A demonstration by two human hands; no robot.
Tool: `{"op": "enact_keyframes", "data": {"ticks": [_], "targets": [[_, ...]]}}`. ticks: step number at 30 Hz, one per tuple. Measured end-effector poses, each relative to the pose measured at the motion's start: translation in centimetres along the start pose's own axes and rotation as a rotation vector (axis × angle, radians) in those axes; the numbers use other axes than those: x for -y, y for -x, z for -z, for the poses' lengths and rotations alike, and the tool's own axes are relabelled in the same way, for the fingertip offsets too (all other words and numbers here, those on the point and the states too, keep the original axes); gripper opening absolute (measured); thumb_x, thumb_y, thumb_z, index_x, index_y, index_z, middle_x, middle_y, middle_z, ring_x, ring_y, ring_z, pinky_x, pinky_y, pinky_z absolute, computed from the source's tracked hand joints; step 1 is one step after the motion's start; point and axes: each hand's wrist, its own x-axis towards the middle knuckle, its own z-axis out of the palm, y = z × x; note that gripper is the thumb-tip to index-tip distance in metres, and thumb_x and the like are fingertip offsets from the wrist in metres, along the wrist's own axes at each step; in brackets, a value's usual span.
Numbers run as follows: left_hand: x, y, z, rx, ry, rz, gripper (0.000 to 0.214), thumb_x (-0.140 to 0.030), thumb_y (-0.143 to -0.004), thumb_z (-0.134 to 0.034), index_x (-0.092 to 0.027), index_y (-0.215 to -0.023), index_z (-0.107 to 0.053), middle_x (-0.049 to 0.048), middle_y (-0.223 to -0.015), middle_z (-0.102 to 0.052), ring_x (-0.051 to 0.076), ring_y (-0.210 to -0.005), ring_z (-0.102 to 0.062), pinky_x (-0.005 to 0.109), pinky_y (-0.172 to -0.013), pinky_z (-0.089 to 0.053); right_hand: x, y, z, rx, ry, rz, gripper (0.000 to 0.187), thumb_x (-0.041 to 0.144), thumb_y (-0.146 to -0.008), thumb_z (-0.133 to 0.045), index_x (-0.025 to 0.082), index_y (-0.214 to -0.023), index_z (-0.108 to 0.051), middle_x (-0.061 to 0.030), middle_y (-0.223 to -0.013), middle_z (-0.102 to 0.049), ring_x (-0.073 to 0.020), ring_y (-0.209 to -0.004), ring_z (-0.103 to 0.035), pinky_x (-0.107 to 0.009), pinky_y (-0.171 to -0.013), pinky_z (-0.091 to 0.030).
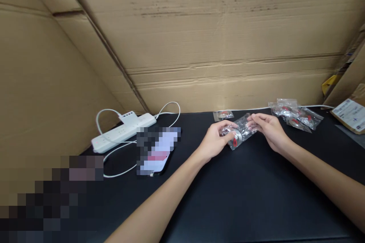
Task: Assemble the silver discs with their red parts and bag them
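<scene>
Both hands hold one clear plastic bag [245, 133] just above the black tabletop. Inside it lies a small round, pale item with a red loop [235, 142]; its exact kind I cannot make out. My left hand [216, 139] is closed on the bag's left side, thumb over the round item. My right hand [268, 128] pinches the upper right end of the bag between thumb and fingers. A similar small bag [224, 115] with something red in it lies behind, near the cardboard wall. Several more such bags [296, 115] are heaped beyond my right hand.
A white power strip [125, 133] with a plugged-in charger and looping white cable stands at the left. Beside it lies a phone [159, 152], partly blurred out. Cardboard walls [228, 38] close off the back and left. A labelled package [352, 114] sits at the right edge.
</scene>
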Motion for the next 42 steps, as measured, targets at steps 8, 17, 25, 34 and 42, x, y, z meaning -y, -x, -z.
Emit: {"op": "enact_keyframes", "data": {"ticks": [8, 17, 25, 34, 42], "targets": [[0.8, -0.2, 0.2, -0.207, 0.035, 0.090, 0.018, -0.022, -0.076, -0.071, -0.015, -0.093, -0.068, 0.0066, -0.088, -0.069, 0.018, -0.076, -0.063, 0.031, -0.074, -0.049, 0.8, 1.3, -0.4, 0.005, 0.584, 0.491, 0.018, 0.032, -0.087, -0.060, 0.019, -0.097, -0.068, -0.0063, -0.089, -0.068, -0.0171, -0.072, -0.062, -0.033, -0.068, -0.050], [0.6, -0.2, 0.1, -0.181, 0.041, 0.021, 0.017, -0.019, -0.076, -0.071, -0.015, -0.092, -0.068, 0.0049, -0.087, -0.069, 0.017, -0.079, -0.063, 0.032, -0.079, -0.048, -0.5, 1.2, -0.7, 0.160, 0.388, 0.177, 0.032, 0.040, -0.082, -0.066, 0.017, -0.105, -0.066, -0.0057, -0.086, -0.066, -0.0130, -0.055, -0.056, -0.030, -0.052, -0.047], [0.6, -0.1, 0.0, -0.135, 0.151, 0.171, 0.041, -0.011, -0.068, -0.077, -0.015, -0.105, -0.062, 0.0054, -0.087, -0.068, 0.015, -0.075, -0.064, 0.033, -0.076, -0.051, 0.2, 1.2, -0.3, 0.053, 0.497, 0.291, 0.020, 0.037, -0.080, -0.067, 0.018, -0.086, -0.070, 0.0017, -0.053, -0.052, -0.0125, -0.048, -0.047, -0.028, -0.049, -0.036], [0.5, -0.2, 0.0, -0.219, 0.098, 0.126, 0.041, -0.005, -0.067, -0.075, -0.014, -0.105, -0.063, 0.0050, -0.085, -0.067, 0.015, -0.075, -0.064, 0.033, -0.076, -0.052, 1.2, 1.9, -0.9, 0.084, 0.382, 0.171, 0.026, 0.042, -0.079, -0.067, 0.017, -0.086, -0.065, -0.0086, -0.085, -0.069, -0.0048, -0.034, -0.043, -0.023, -0.034, -0.029], [0.0, -0.2, 0.5, -0.323, 0.333, 0.176, 0.029, -0.012, -0.065, -0.081, -0.012, -0.091, -0.068, 0.0079, -0.083, -0.072, 0.017, -0.077, -0.067, 0.035, -0.081, -0.053, 1.7, 2.0, -1.4, 0.159, 0.128, 0.019, 0.029, 0.042, -0.075, -0.072, 0.017, -0.087, -0.063, -0.0073, -0.082, -0.069, -0.0048, -0.036, -0.044, -0.023, -0.034, -0.027]]}}
